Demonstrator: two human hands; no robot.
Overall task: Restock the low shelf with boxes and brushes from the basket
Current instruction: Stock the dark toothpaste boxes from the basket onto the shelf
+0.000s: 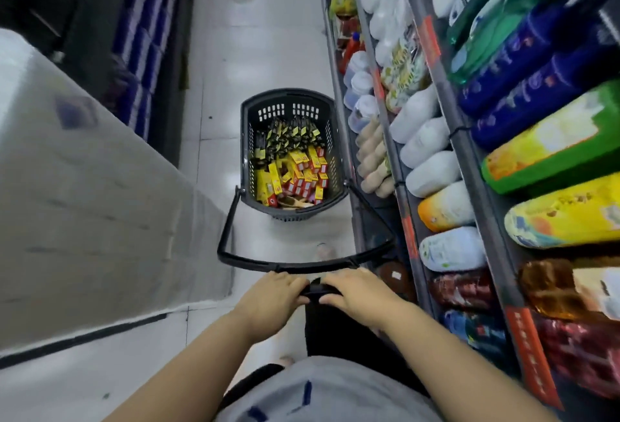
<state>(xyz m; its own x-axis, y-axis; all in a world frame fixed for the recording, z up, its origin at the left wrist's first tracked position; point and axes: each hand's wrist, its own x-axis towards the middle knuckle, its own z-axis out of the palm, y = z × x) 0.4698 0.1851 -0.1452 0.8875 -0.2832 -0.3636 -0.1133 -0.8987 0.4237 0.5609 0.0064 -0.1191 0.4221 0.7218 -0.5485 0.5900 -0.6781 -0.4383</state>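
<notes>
1. Basket (244, 153): black plastic, standing on the tiled floor (214, 86) in the aisle, just beside the lowest shelf (372, 233) on the right.
2. Contents: yellow and red boxes (302, 173) fill the near half of the basket. Brushes (288, 136) on dark and yellow cards fill the far half.
3. Handle (228, 220): a long black loop rising from the basket's near end toward the person. Its crossbar lies just ahead of both hands.
4. Left hand (271, 297): palm down, fingers pressed together and curled over the left end of a dark grip (320, 287).
5. Right hand (359, 294): palm down, fingers together and bent over the right end of the same grip. The thumbs are hidden.
6. The grip appears to belong to the handle. Motion blur leaves the joint unclear.
7. Upper shelves on the right carry rows of white, blue, green and yellow bottles (432, 173).
</notes>
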